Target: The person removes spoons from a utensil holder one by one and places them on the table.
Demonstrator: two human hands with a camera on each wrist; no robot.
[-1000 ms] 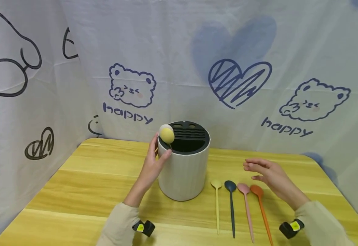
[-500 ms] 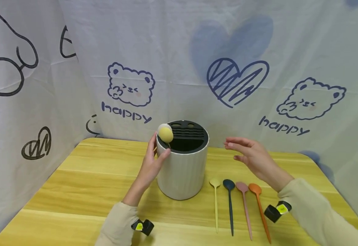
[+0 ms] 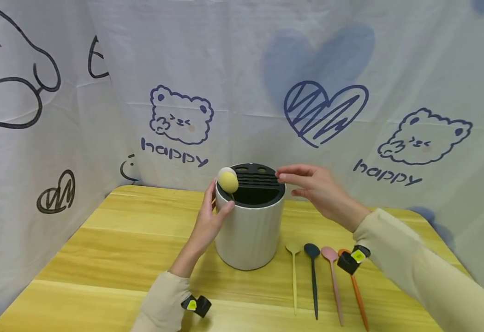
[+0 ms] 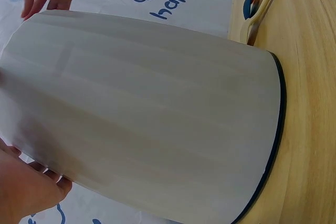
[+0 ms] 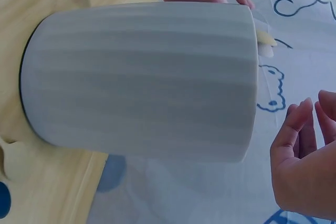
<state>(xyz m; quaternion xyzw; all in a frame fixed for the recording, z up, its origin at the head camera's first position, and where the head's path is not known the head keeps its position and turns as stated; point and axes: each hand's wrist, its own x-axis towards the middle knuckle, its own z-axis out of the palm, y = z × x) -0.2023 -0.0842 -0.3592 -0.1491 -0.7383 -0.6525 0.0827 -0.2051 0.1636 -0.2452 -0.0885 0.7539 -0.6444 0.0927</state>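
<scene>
A white ribbed utensil holder [image 3: 247, 237] with a black slotted top [image 3: 258, 180] stands upright on the table. My left hand [image 3: 206, 223] grips its left side near the rim, thumb in front and fingers behind. At the left of the top, a yellow spoon head [image 3: 228, 182] sticks up with a whitish rounded one [image 3: 224, 170] behind it. My right hand [image 3: 318, 190] reaches to the right of the rim, fingers loosely extended and holding nothing. In the right wrist view, a gap shows between the right hand [image 5: 304, 161] and the holder.
Right of the holder, pale yellow [image 3: 294, 281], dark blue [image 3: 314, 281], pink [image 3: 335, 286] and orange [image 3: 360, 299] spoons lie side by side on the wooden table [image 3: 113, 263]. My right forearm passes over the orange one. A printed cloth [image 3: 250, 83] hangs behind.
My right hand has moved left and up, from above the spoons to the holder's right rim. The left hand keeps its grip on the holder.
</scene>
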